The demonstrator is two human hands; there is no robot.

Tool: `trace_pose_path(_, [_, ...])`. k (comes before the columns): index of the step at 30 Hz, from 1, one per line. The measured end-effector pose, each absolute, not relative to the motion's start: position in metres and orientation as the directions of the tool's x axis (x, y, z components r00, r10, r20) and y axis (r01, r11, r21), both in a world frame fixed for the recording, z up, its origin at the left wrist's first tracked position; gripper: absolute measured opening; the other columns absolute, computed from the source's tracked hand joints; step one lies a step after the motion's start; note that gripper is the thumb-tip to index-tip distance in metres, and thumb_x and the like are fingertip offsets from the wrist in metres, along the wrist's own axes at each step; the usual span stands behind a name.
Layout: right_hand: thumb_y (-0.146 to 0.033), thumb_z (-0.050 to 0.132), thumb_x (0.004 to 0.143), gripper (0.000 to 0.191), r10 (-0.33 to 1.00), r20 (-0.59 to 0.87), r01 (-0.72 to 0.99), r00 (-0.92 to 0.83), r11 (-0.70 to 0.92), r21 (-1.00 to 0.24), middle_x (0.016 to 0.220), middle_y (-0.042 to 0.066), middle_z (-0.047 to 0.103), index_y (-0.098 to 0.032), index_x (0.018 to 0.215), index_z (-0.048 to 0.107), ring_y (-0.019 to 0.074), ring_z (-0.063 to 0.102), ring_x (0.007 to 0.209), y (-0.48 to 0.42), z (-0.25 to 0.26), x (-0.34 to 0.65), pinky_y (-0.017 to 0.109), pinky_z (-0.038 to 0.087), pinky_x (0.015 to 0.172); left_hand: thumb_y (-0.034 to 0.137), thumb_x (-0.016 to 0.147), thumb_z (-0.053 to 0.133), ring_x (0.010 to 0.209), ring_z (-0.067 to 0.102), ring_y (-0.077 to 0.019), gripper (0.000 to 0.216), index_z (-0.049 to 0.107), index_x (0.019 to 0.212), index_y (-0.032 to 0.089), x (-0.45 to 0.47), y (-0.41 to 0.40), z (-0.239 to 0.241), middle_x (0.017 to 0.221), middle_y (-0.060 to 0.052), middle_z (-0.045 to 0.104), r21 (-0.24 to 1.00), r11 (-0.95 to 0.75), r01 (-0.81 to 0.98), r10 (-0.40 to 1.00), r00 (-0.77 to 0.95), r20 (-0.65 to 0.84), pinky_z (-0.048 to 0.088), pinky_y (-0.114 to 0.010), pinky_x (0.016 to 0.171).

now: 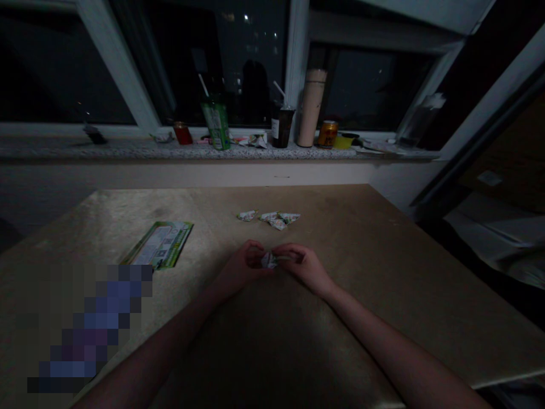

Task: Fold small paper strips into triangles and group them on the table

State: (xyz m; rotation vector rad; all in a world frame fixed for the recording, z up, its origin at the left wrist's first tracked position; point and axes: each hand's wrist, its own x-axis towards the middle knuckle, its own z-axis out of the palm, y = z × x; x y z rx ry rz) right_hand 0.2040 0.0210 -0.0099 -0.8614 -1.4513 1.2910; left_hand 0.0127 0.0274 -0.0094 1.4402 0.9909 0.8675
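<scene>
Between my two hands, over the middle of the table, is a small white packet (269, 261) with dark and coloured print, crumpled or folded. My left hand (243, 266) has its fingers curled around the packet's left side. The thumb and fingers of my right hand (303, 266) pinch its right side. Just beyond my hands lie similar small white packets with green print: a single packet (247, 216) on the left and a little cluster of packets (279, 219) beside it. What is inside them cannot be seen.
A green printed flat pack (162, 245) lies left on the brown table (361, 238); a blurred-out bluish patch (97, 324) is nearer me. Along the windowsill (247, 152) stand a green cup (217, 122), dark drink cup (281, 126), tall pinkish cylinder (313, 108) and golden can (327, 135).
</scene>
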Motion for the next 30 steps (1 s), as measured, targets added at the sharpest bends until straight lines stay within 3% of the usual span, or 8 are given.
trace_pose_path(5, [-0.029, 0.074, 0.064, 0.031, 0.973, 0.091, -0.056, -0.210, 0.081, -0.995, 0.084, 0.004, 0.068, -0.018, 0.092, 0.066, 0.0166, 0.064, 0.078, 0.020, -0.012, 0.199, 0.029, 0.050, 0.072, 0.026, 0.056, 0.082, 0.074, 0.062, -0.0168, 0.048, 0.047, 0.089, 0.020, 0.015, 0.023, -0.007, 0.080, 0.002, 0.059, 0.986, -0.075, 0.149, 0.937, 0.349, 0.019, 0.049, -0.028, 0.067])
trace_pose_path(13, [-0.030, 0.072, 0.067, 0.017, 0.969, 0.149, 0.126, -0.198, 0.176, -0.976, 0.078, 0.004, 0.067, -0.016, 0.076, 0.071, 0.0149, 0.059, 0.070, 0.015, -0.009, 0.196, 0.025, 0.042, 0.061, 0.030, 0.060, 0.081, 0.073, 0.062, -0.0185, 0.043, 0.053, 0.091, 0.019, 0.014, 0.020, -0.009, 0.083, -0.001, 0.062, 0.961, -0.131, 0.243, 0.929, 0.368, 0.034, 0.049, -0.030, 0.066])
trace_pose_path(19, [-0.034, 0.074, 0.067, 0.019, 0.965, 0.175, 0.077, -0.193, 0.193, -0.978, 0.074, 0.003, 0.065, -0.016, 0.073, 0.071, 0.0131, 0.055, 0.064, 0.015, -0.007, 0.197, 0.024, 0.039, 0.058, 0.037, 0.067, 0.074, 0.079, 0.062, -0.0211, 0.037, 0.064, 0.097, 0.018, 0.018, 0.014, 0.000, 0.089, -0.004, 0.067, 0.877, -0.204, 0.436, 0.918, 0.397, 0.016, 0.048, -0.030, 0.070])
trace_pose_path(24, [-0.036, 0.074, 0.065, 0.021, 0.973, 0.174, -0.006, -0.151, 0.176, -0.984, 0.068, 0.001, 0.060, -0.016, 0.064, 0.067, 0.0123, 0.052, 0.063, 0.016, -0.004, 0.198, 0.024, 0.038, 0.057, 0.039, 0.071, 0.069, 0.072, 0.060, -0.0195, 0.027, 0.069, 0.088, 0.018, 0.019, 0.012, 0.003, 0.076, -0.001, 0.066, 0.865, -0.186, 0.466, 0.913, 0.406, -0.022, 0.045, -0.028, 0.066])
trace_pose_path(30, [-0.038, 0.075, 0.064, 0.023, 0.980, 0.121, -0.104, -0.161, 0.105, -0.989, 0.071, 0.001, 0.059, -0.017, 0.064, 0.067, 0.0124, 0.053, 0.065, 0.014, -0.002, 0.199, 0.023, 0.040, 0.059, 0.045, 0.073, 0.066, 0.067, 0.058, -0.0198, 0.031, 0.069, 0.079, 0.015, 0.017, 0.012, 0.004, 0.071, -0.002, 0.066, 0.866, -0.124, 0.485, 0.916, 0.391, -0.087, 0.042, -0.027, 0.058])
